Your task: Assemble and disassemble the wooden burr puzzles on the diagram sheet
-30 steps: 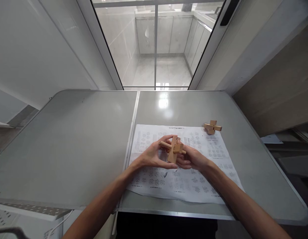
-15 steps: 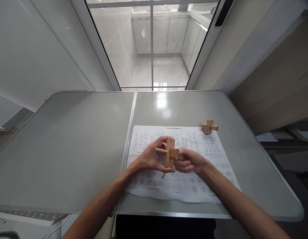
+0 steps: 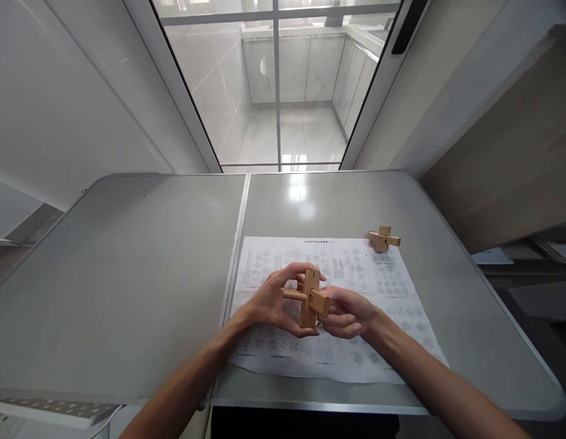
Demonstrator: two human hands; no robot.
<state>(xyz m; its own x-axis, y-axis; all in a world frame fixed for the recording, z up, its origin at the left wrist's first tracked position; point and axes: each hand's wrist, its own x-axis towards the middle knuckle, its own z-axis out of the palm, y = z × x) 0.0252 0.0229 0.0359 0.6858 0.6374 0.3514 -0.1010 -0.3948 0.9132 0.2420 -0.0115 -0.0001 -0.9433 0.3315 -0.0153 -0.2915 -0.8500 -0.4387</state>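
Observation:
Between my two hands is a wooden interlocking puzzle [image 3: 309,311], made of an upright block with a dark mark near its top, a round peg [image 3: 293,294] sticking out to the left and a square bar [image 3: 319,302] pointing to the right. My left hand [image 3: 274,302] grips the upright block, thumb at its bottom end and fingers at its top. The fingers of my right hand [image 3: 349,311] are closed around the square bar from the right side. Some of those fingertips are hidden behind the wood. Below lies a printed instruction sheet [image 3: 374,341].
A second wooden puzzle [image 3: 382,239] of crossed pieces sits at the sheet's far right corner. The grey folding table [image 3: 127,274] has a metal seam running across it, left of the sheet. Beyond the far edge is a glass door [image 3: 305,79]; shelves stand at the right.
The puzzle has tilted slightly in my hands, so the square bar now angles down to the right. The view has shifted a little, and everything sits slightly lower.

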